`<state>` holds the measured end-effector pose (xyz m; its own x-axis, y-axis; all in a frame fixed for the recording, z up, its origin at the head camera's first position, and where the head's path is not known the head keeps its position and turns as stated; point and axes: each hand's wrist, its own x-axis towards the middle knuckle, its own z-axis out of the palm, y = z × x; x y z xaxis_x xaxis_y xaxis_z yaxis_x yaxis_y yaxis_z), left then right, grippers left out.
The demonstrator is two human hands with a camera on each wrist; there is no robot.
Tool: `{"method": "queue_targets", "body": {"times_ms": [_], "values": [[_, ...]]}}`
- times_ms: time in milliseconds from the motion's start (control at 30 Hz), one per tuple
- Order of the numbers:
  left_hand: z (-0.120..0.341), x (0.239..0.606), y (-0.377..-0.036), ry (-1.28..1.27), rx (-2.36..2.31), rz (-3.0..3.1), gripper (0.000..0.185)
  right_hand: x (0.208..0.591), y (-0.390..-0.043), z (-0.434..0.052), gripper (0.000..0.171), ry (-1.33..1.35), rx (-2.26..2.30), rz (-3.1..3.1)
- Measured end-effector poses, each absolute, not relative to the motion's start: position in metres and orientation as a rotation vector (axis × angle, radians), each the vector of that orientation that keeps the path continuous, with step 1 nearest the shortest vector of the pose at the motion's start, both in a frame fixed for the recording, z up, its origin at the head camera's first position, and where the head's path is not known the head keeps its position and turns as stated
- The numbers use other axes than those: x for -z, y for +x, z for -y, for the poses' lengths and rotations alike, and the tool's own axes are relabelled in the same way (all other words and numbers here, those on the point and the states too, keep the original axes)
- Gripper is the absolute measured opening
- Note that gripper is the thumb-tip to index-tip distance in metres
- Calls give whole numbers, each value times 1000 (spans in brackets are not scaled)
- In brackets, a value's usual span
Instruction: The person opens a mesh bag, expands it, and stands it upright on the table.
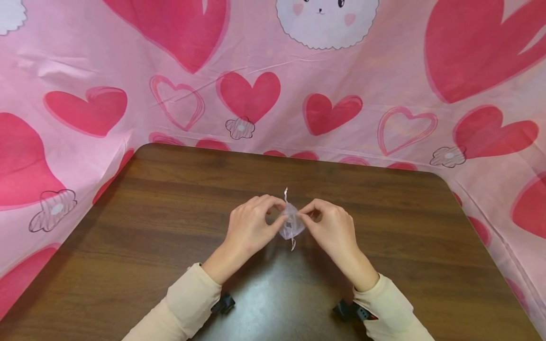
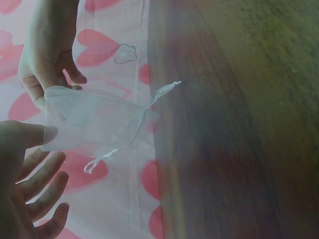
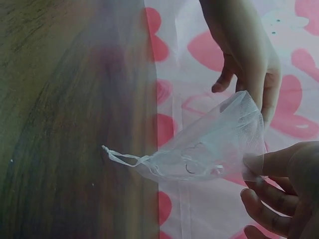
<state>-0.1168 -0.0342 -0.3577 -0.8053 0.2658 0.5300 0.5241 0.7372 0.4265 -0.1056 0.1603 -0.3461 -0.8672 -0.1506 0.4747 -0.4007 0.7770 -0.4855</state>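
- Both hands are up over the brown worktop (image 1: 170, 213), pinching a tiny see-through organza pouch (image 1: 292, 225) between them.
- Left hand (image 1: 251, 227) nips one edge of the pouch with thumb and fingertip, right hand (image 1: 330, 227) nips the opposite edge.
- The pouch's drawstring ribbon (image 3: 122, 157) just dangles loose below the hands.
- Pink heart-print cloth (image 1: 384, 94) hangs behind.

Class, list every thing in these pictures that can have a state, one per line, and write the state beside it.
Sheer pouch: held up above the table, pinched at its mouth from both sides, ribbon ends loose.
Left hand: pinching the pouch's edge.
Right hand: pinching the opposite edge.
Ribbon: hanging free, not pulled tight.
Table: bare brown wood under the hands.
Heart-print cloth: draped behind the table, wrinkled.
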Motion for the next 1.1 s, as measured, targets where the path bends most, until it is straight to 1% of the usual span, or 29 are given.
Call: {"method": "queue_targets", "body": {"times_ms": [100, 233, 367, 433, 700, 867, 1100], "values": [[33, 358, -117, -607, 784, 2505, 18, 348, -104, -158, 10, 437, -819, 2554], [33, 359, -118, -592, 757, 2503, 12, 350, -101, -154, 9, 454, -791, 2559], [35, 360, -120, -550, 765, 2503, 9, 351, -97, -152, 14, 458, -776, 2620], [37, 361, -121, -531, 776, 2501, 9, 352, -96, -151, 15, 452, -772, 2654], [41, 364, -123, -503, 803, 2501, 13, 351, -96, -153, 8, 397, -745, 2673], [41, 367, -122, -542, 813, 2518, 20, 350, -97, -154, 6, 395, -752, 2644], [38, 364, -120, -621, 802, 2498, 20, 350, -98, -155, 8, 382, -764, 2646]]}}
